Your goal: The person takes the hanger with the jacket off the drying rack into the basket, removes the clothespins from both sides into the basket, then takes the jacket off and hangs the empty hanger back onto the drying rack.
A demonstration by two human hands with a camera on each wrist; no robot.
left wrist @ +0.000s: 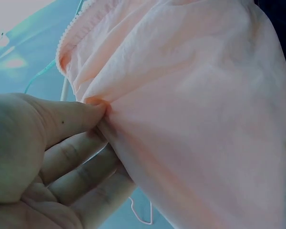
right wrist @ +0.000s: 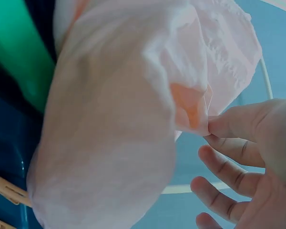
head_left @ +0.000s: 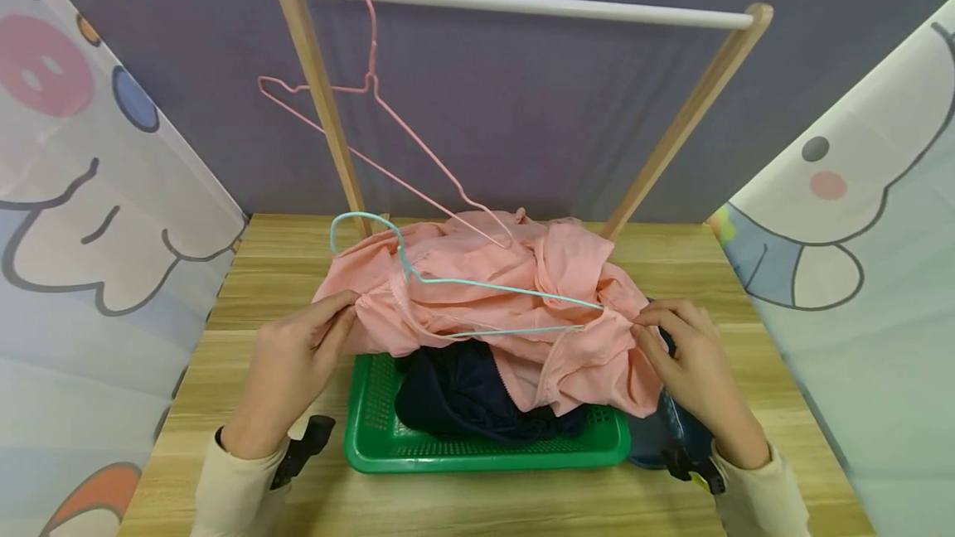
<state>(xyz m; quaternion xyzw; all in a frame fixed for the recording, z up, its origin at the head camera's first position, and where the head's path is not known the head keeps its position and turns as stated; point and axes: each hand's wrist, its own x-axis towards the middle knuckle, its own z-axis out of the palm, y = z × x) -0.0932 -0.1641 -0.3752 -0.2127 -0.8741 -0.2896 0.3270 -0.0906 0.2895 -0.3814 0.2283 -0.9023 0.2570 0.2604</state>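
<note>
A pink zip-up garment (head_left: 455,255) is spread over a green basket, its zipper edges parted around a teal hanger (head_left: 403,257). The hanger's hook sticks out at the neck, toward the left, and its right end disappears into the cloth. My left hand (head_left: 287,363) pinches the garment's left part between thumb and fingers, near the toothed zipper edge seen in the left wrist view. Opposite, my right hand (head_left: 694,363) pinches a fold of the same garment between thumb and index finger, beside the hanger's covered end. Its other fingers (right wrist: 219,167) are spread apart.
Behind the garment stands a rack with a white rod (head_left: 522,2) and wooden posts; a pink hanger (head_left: 373,40) hangs at its left. Dark navy cloth lies in the green basket (head_left: 485,464). A dark blue tray (head_left: 664,437) at right holds wooden clothespins (right wrist: 12,191).
</note>
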